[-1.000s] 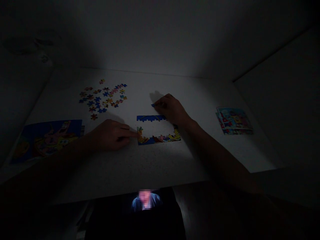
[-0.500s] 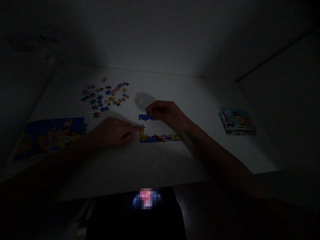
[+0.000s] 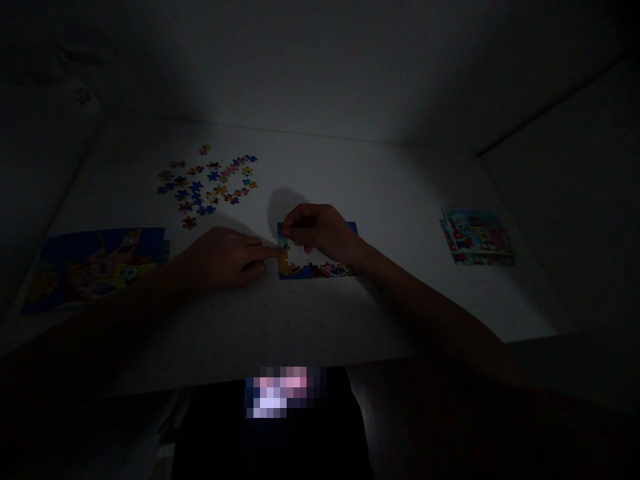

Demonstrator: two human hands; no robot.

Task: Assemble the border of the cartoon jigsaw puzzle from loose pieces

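The small jigsaw piece (image 3: 283, 243) sits at the left end of your partly built jigsaw border (image 3: 320, 270), just right of centre in the frame's middle band. Your right hand (image 3: 320, 231) has it in a pinch, thumb and fingertips closed together on it, though the dim light hides how firmly. The hand arches over the border's upper strip and hides most of it, leaving only a blue corner showing at its upper right.

Your left hand (image 3: 220, 259) comes in from the left and isn't grasping anything. Its index fingertip (image 3: 276, 251) is stretched out and touches the border's left side, right beside the pinched piece, while the other fingers curl under loosely.

The border lies flat on a pale speckled tabletop (image 3: 380, 307), with its blue and yellow printed strip running along the bottom. Loose jigsaw pieces (image 3: 205, 187) lie scattered at upper left, well apart from both hands. At lower left, a printed cartoon picture (image 3: 95, 267) lies flat with a pink starfish on blue. At right, a small stack of printed cards (image 3: 477, 237) sits near the table's edge. Below the table, at bottom centre, a lit screen (image 3: 285, 393) shows only a pixelated blur.
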